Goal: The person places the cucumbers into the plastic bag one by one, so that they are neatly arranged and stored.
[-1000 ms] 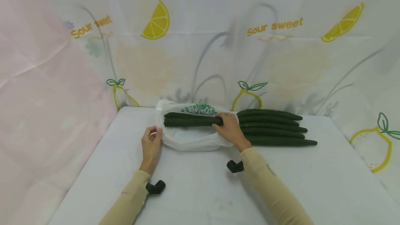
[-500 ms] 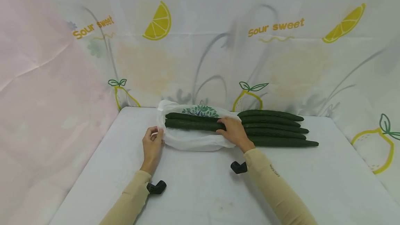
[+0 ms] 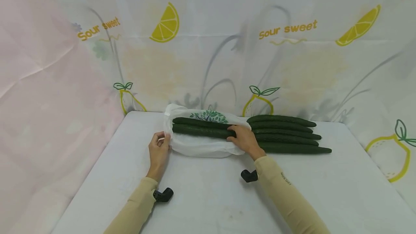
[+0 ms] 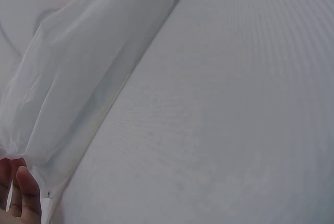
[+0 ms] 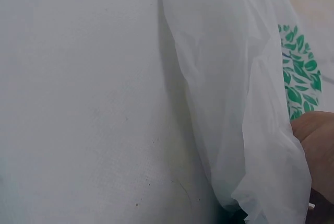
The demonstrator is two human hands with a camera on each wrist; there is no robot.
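A white plastic bag (image 3: pixel 204 151) with a green and blue tree print lies with its mouth spread, facing me. Inside it, two long dark green cucumbers rest side by side, a rear cucumber (image 3: pixel 198 121) and a front cucumber (image 3: pixel 199 130). My right hand (image 3: pixel 246 139) reaches into the bag and grips the right end of the front cucumber. At the bag's left edge, my left hand (image 3: pixel 158 154) pinches the plastic; the left wrist view shows its fingertips (image 4: pixel 30 185) against the bag (image 4: pixel 94 51). In the right wrist view the bag (image 5: pixel 224 78) hides most of that hand (image 5: pixel 317 153).
Right of the bag, several more cucumbers (image 3: pixel 289 138) lie in a row on the white-covered table (image 3: pixel 208 194). A printed fabric backdrop (image 3: pixel 208 64) rises behind the table's far edge.
My right hand has shifted slightly right and nearer to me, and the front cucumber's right end has come with it. My left hand keeps its place at the bag's edge.
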